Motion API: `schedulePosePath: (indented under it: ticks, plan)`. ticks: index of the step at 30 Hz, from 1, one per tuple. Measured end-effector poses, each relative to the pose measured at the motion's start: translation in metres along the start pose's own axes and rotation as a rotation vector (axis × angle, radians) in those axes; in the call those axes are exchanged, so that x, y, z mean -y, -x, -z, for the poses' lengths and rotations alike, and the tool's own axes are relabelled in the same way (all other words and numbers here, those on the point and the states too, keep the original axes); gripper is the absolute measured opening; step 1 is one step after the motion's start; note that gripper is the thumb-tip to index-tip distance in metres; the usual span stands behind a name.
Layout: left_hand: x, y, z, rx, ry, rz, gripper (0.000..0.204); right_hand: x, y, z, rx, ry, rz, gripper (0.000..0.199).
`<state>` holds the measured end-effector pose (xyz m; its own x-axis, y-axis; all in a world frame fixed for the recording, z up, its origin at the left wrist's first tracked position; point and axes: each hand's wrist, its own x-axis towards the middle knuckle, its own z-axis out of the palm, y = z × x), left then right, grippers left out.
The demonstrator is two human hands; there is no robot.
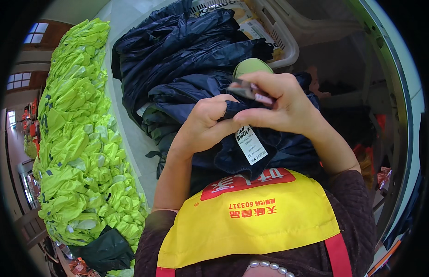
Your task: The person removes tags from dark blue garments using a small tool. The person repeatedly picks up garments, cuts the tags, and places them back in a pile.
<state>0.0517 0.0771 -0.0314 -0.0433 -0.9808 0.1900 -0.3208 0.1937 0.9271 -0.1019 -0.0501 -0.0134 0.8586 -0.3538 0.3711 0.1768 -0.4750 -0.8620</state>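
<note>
The left hand (203,124) is pinching a fold of the navy garment (237,152) against the chest, keeping its white tag (250,144) exposed. The right hand (279,104) is closing around a small tool (251,91), poised just above the tag.

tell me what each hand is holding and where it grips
The left hand pinches the dark garment at its edge, just above the white label. The right hand grips a small tool in its fingertips; what kind cannot be told.
</note>
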Motion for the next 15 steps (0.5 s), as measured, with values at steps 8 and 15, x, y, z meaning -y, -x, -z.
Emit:
schedulePosePath:
  ticks: [8,15]
  plan:
    - [-0.001,-0.003,-0.009,-0.109,0.040,0.041,0.015,-0.011,-0.002,-0.020,-0.118,0.033,0.032,0.013]
    - [0.000,0.000,-0.010,-0.101,0.109,0.176,0.011,-0.019,0.001,-0.014,-0.126,-0.124,-0.195,0.018]
